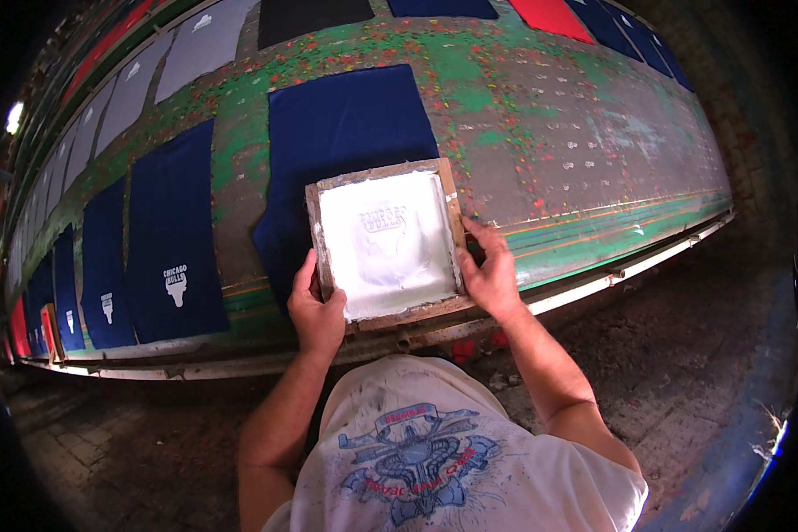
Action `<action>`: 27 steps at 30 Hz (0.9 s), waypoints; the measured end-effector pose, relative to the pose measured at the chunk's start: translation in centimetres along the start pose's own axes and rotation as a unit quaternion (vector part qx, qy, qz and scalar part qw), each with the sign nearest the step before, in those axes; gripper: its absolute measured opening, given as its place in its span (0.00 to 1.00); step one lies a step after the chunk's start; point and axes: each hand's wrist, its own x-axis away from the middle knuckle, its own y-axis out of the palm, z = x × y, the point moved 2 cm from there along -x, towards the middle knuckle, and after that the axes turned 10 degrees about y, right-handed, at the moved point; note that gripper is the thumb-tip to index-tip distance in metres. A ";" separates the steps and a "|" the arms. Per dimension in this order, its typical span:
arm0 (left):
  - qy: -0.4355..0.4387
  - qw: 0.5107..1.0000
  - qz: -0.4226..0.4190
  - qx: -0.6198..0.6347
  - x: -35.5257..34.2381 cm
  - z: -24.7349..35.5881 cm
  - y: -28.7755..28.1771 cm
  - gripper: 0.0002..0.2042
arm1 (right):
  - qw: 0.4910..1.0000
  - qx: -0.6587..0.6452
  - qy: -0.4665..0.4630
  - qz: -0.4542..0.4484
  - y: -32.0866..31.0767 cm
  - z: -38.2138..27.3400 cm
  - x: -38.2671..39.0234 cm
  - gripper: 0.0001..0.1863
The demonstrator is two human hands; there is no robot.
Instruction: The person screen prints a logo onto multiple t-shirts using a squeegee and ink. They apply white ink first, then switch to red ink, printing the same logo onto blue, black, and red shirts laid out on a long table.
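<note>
A wooden-framed printing screen, its mesh coated in white ink with a faint animal-head design and lettering, lies over the lower part of a navy cloth piece on the long table. My left hand grips the frame's lower left corner, thumb on the near edge. On the right side, my right hand holds the frame near its lower corner, thumb against the wood and fingers spread along the outside. The cloth under the screen is hidden.
More navy pieces with a white printed design lie to the left. Grey pieces, a black piece and a red one line the far side. The paint-spotted table has a metal rail along its near edge.
</note>
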 end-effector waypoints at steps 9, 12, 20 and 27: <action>-0.015 0.999 -0.004 -0.035 0.0 0.1 -0.4 0.39 | 0.975 0.099 -0.198 0.016 0.8 -4.2 -16.7 0.09; -0.004 0.999 -0.004 -0.035 0.1 0.0 -0.5 0.39 | 0.954 0.168 -0.245 -0.031 3.9 -6.3 -23.0 0.06; 0.062 0.989 -0.018 -0.130 0.4 -0.1 -0.7 0.38 | 0.897 0.352 -0.247 -0.104 13.2 -8.4 -34.8 0.23; 0.015 0.997 0.005 -0.078 0.6 -0.2 -0.6 0.37 | 0.871 0.426 -0.208 -0.128 16.7 -10.0 -39.9 0.20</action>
